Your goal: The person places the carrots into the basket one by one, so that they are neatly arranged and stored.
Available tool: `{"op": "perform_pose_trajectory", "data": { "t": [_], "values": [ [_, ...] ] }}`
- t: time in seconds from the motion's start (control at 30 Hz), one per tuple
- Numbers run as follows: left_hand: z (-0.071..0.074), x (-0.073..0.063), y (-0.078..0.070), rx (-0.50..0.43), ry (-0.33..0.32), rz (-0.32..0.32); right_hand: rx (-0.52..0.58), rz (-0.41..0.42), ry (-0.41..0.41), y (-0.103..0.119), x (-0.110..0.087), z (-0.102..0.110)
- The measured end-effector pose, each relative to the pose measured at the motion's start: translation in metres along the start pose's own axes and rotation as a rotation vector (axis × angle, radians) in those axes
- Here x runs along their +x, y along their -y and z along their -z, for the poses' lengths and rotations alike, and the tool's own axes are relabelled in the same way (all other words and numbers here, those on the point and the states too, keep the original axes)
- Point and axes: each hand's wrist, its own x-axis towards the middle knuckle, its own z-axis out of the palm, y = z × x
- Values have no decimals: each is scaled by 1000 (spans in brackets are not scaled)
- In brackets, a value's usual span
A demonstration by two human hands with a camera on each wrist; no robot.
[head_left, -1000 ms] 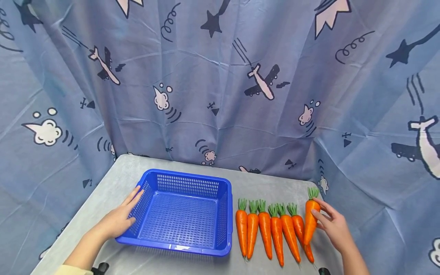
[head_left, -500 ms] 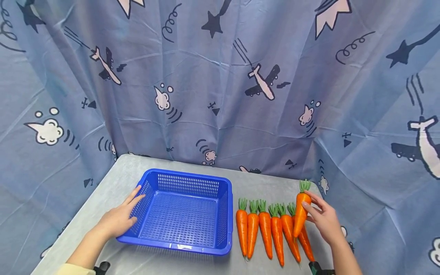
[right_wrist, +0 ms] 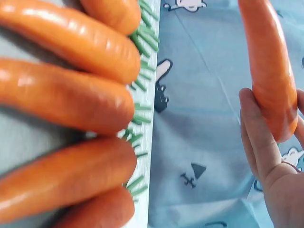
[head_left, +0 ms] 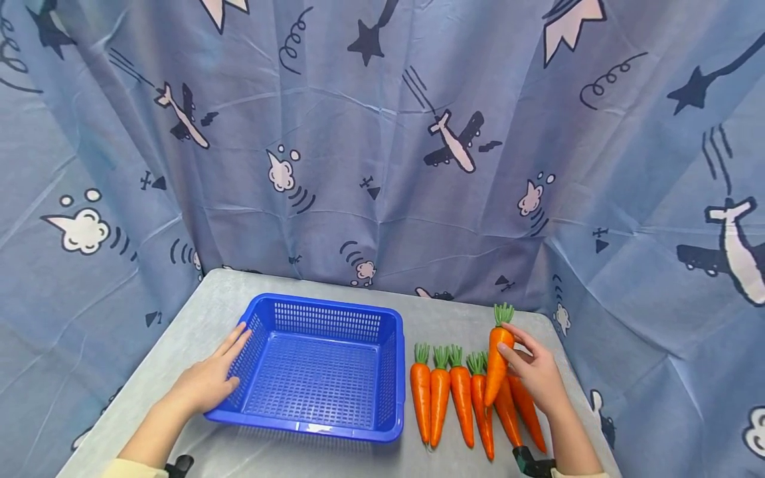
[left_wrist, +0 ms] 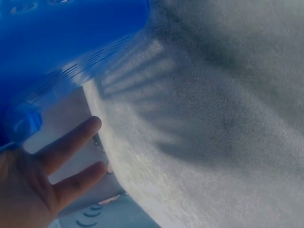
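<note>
My right hand (head_left: pixel 536 372) pinches a carrot (head_left: pixel 499 355) near its green top and holds it raised above the row of carrots. The right wrist view shows this lifted carrot (right_wrist: pixel 271 66) between the thumb and fingers, its tip pointing up in that view. Several other carrots (head_left: pixel 439 405) lie side by side on the table, tops pointing away; the held one covers part of those at the right. At the left side of the blue plastic basket (head_left: pixel 305 430) rests my left hand (head_left: pixel 203 384), its fingers straight and spread along the rim. The basket holds nothing.
A grey-white table (head_left: pixel 227 292) carries the basket on the left and the carrots on the right. Blue patterned curtain (head_left: pixel 335 166) surrounds its back and sides. A dark wrist camera mount (head_left: pixel 532 463) sits by the right wrist, over a carrot's lower end.
My right hand has carried the carrot leftward and slightly up, from the right end of the row to over its middle-right carrots. The left hand and basket have stayed in place.
</note>
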Motion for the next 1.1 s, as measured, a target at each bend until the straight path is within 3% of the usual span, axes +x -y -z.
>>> {"op": "perform_pose_trajectory", "data": {
  "t": [0.4,0.6,0.87,1.1],
  "values": [
    [-2,1,0,-18,-22,-21,31,-5,54,17,6,-27],
    [-2,2,1,-2,-46,-35,116,-22,83,19,10,-43],
    [-3,-3,0,0,-51,-29,176,-27,128,28,18,-71],
    [-5,-3,1,3,-58,-24,235,18,189,41,27,-99]
  ]
}}
